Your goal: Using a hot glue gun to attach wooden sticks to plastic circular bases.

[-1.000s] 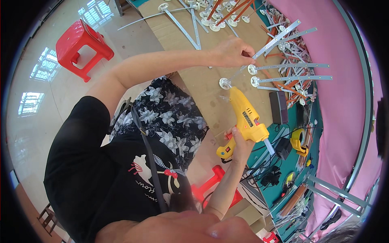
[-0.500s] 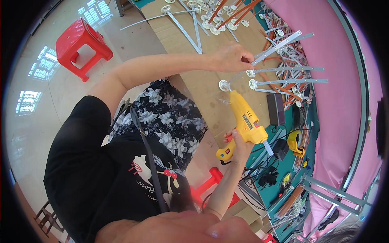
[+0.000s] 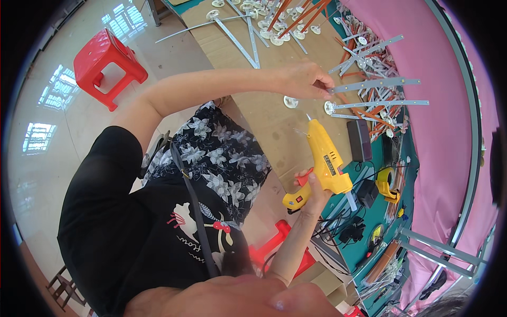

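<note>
My right hand (image 3: 314, 191) grips a yellow hot glue gun (image 3: 328, 161); a clear glue stick (image 3: 350, 201) sticks out of its back. The nozzle points up toward a small white disc (image 3: 290, 101) on the cardboard, with a gap between them. A thin strand of glue (image 3: 302, 131) shows beside the gun. My left hand (image 3: 309, 79) is pinched on the near end of a grey perforated strip (image 3: 376, 84), its fingers hiding that end. Just below it, another grey strip (image 3: 380, 104) stands on a white disc base (image 3: 329, 108).
A jumble of grey and brown strips with white discs (image 3: 372, 68) fills the table's far side, and more assembled pieces (image 3: 282, 26) stand at the top. A black box (image 3: 359, 141), a yellow tape dispenser (image 3: 387, 185) and cables lie right. A red stool (image 3: 108, 66) stands left.
The glue gun's nozzle has pulled away from the white disc, down and to the right. My left hand has shifted slightly, from an upper strip to the one below it.
</note>
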Demonstrator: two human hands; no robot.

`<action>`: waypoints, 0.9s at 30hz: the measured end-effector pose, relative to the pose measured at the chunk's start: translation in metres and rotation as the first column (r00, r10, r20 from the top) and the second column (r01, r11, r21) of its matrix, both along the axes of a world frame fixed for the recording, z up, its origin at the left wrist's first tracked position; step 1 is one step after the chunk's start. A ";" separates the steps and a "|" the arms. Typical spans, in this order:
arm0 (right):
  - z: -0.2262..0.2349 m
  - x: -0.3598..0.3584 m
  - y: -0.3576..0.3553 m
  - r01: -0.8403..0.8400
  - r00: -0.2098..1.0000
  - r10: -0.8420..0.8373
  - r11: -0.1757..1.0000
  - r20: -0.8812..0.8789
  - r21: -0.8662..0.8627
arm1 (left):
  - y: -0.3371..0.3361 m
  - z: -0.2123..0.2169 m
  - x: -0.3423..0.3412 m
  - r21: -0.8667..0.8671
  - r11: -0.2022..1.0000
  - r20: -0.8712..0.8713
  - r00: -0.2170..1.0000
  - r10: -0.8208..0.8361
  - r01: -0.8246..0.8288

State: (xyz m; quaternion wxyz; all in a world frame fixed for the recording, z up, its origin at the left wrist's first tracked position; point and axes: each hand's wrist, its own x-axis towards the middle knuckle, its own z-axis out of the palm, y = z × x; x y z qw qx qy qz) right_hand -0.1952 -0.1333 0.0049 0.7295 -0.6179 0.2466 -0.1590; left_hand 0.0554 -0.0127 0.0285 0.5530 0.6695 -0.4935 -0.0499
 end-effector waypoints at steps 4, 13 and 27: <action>-0.004 0.000 -0.001 -0.016 0.999 0.016 1.000 -0.032 -0.009 | 0.002 0.007 0.001 0.147 0.989 -0.048 0.999 -0.009 0.016; -0.004 0.001 0.002 -0.046 0.999 0.046 0.999 -0.003 0.002 | 0.009 0.003 0.002 -0.003 1.000 -0.057 0.998 -0.007 0.007; -0.011 0.013 0.014 -0.089 0.993 0.083 0.993 -0.078 -0.078 | 0.017 0.015 -0.002 0.269 0.951 0.068 0.988 0.142 -0.155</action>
